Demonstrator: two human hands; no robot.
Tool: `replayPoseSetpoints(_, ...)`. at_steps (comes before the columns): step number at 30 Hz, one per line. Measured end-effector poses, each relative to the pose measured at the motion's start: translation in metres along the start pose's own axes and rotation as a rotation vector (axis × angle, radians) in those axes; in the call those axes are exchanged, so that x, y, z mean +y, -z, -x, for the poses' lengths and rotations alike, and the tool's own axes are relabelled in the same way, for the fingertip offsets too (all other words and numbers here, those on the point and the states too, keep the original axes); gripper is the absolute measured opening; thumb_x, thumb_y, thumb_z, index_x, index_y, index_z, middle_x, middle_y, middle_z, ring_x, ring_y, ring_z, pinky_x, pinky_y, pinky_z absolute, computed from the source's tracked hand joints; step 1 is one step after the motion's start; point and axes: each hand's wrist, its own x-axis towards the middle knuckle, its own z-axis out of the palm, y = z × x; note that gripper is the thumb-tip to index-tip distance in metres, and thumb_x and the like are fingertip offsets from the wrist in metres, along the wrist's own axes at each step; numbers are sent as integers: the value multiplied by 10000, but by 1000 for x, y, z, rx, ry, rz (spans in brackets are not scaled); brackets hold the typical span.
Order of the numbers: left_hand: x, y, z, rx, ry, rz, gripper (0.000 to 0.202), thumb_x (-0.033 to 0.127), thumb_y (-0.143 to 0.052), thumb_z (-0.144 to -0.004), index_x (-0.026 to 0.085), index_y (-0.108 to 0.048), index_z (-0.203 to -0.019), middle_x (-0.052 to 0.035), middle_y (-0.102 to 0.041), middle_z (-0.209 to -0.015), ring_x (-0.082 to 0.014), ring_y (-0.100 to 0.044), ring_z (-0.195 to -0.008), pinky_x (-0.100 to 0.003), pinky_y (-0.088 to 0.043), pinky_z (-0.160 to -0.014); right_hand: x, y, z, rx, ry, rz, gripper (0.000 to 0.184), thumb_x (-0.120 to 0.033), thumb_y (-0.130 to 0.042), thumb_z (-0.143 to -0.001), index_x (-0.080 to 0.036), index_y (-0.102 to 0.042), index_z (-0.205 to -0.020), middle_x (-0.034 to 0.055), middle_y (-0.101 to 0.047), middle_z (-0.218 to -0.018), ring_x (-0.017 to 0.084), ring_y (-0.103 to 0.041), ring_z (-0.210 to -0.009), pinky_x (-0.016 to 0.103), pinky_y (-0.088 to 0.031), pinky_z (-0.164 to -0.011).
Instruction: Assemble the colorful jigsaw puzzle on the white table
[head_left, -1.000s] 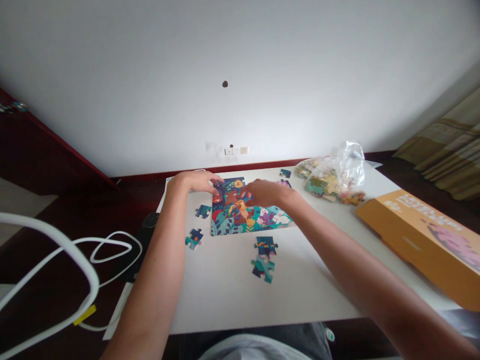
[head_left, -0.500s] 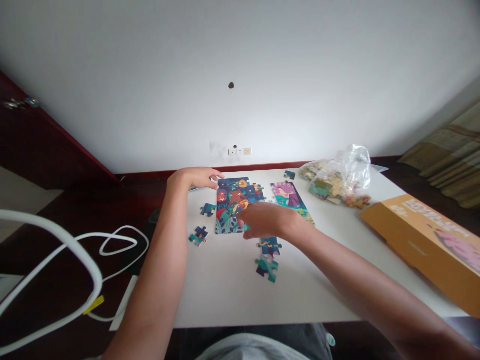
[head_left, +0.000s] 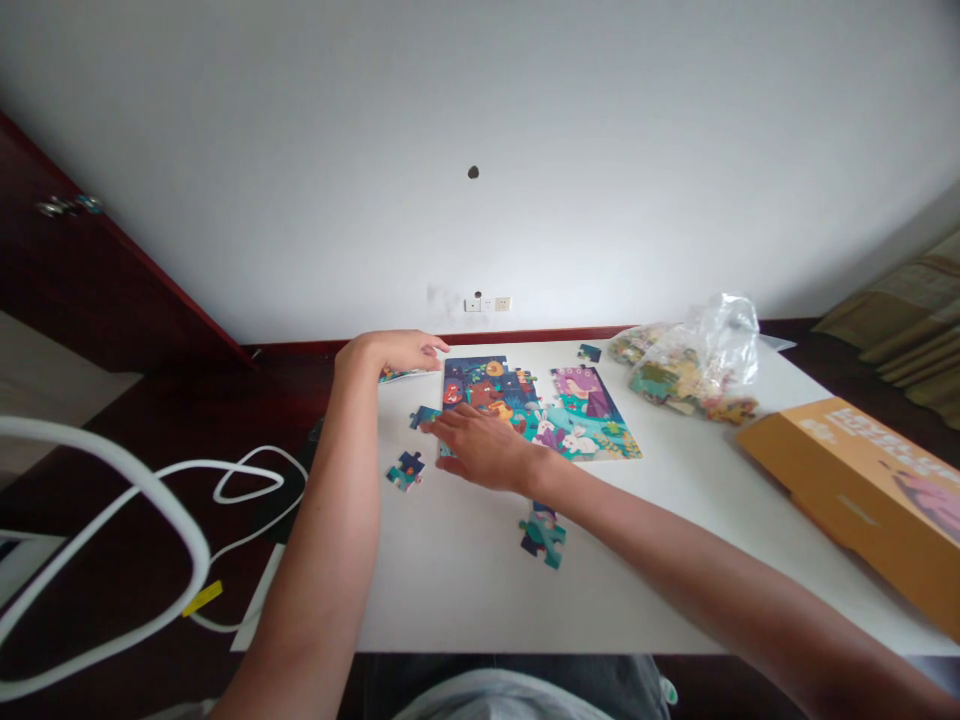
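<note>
A partly assembled jigsaw puzzle lies on the white table, showing a bear, rabbits and a purple section. My right hand stretches over its lower left part, fingers extended. Its fingertips touch or hover just above a loose dark blue puzzle piece beside the left edge; contact is hard to tell. My left hand rests by the upper left corner, fingers loosely bent and apart, with no piece visible in them. Beneath it a colourful printed sheet shows in part. Another loose piece lies nearer me.
Teal loose pieces lie below my right wrist, partly covered. One piece sits at the back. Clear bags of pieces and an orange box occupy the right side. A white cable loops at the left.
My right hand has moved left from the puzzle's middle to the loose piece at its left edge, uncovering the rabbits. My left hand stays near the corner. The view has shifted slightly.
</note>
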Motion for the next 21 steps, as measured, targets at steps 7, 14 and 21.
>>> replayPoseSetpoints(7, -4, -3, -9, -11, -33, 7, 808, 619, -545, -829, 273, -467, -1556, -29, -547, -1554, -256, -571, -1342, -247, -447, -1037, 30, -42, -14, 265, -46, -84, 766, -435, -604, -1000, -102, -292, -1615, 202, -548, -1482, 358, -398, -1415, 563, -383, -1165)
replayPoseSetpoints(14, 5, -1, -3, 2, -39, -44, 753, 571, -531, -845, 267, -500, -1534, -30, -565, -1537, -262, -585, -1322, -270, -440, -1057, 10, -35, -8, 222, 94, -69, 485, -446, -501, -1048, -180, -576, -1446, 136, -616, -1413, 345, -381, -1415, 530, -406, -1148)
replayPoseSetpoints(21, 8, -2, -1, -8, -17, -20, 770, 593, -533, -843, 283, -482, -1546, -18, -568, -1535, -259, -577, -1336, -274, -444, -1059, -16, -39, -1, 96, 176, 11, 481, -493, -534, -1029, -221, -606, -1419, 138, -584, -1457, 319, -490, -1347, 478, -422, -1103)
